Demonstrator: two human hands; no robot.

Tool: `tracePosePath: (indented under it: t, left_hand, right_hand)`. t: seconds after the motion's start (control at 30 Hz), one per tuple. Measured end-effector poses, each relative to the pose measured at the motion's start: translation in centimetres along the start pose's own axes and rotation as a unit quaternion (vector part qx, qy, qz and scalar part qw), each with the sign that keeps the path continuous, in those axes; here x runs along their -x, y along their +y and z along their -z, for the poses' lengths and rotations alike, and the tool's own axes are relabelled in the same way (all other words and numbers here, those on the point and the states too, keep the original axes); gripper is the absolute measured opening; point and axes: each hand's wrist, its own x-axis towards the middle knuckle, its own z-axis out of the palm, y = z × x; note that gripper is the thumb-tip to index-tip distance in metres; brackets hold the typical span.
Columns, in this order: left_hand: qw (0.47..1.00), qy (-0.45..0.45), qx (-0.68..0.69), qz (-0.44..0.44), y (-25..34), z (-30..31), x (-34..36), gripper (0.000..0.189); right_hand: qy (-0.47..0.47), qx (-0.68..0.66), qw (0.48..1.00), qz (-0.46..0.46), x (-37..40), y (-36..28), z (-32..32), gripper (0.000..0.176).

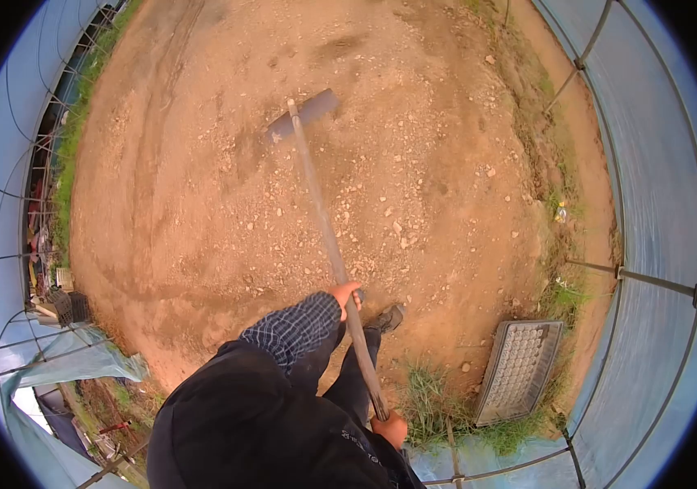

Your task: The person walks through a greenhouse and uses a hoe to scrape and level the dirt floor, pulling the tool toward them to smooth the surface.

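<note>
Across stony brown soil [226,212], reaches forward with a wide-bladed hoe [320,212], apparently at the extended part of a working stroke. Grasps the long wooden shaft with the left hand [346,297] partway along, fingers wrapped round, and with the right hand [392,427] closed near the butt end. Aims the broad blade [316,107] away from the body, set crosswise over the ground, beyond the scattered stones [397,226]; cannot tell from above whether touching or just clear of the soil. Calls, in any pull toward the feet, for both hands firm, the blade level and the pressure even, so as not to catch on larger stones, and for care near the shoe [391,316] just beside the shaft.
</note>
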Motion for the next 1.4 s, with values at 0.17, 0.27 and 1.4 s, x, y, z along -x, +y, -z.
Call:
tracePosePath:
  t: [0.17,0.27,1.4]
  left_hand:
    - [0.991,-0.052,-0.094,0.075,-12.0,-2.4,1.0,0.018]
    - [0.992,-0.028,-0.096,0.080,-12.4,-6.1,2.7,0.023]
    - [0.984,-0.005,0.008,-0.180,16.9,-0.9,-7.2,0.019]
  right_hand:
    - [-0.029,-0.028,0.995,-0.091,6.0,13.4,-1.9,0.034]
    - [-0.031,-0.011,0.990,-0.136,5.7,14.0,-0.7,0.034]
    - [0.000,0.041,0.989,0.139,-15.8,-14.1,1.3,0.029]
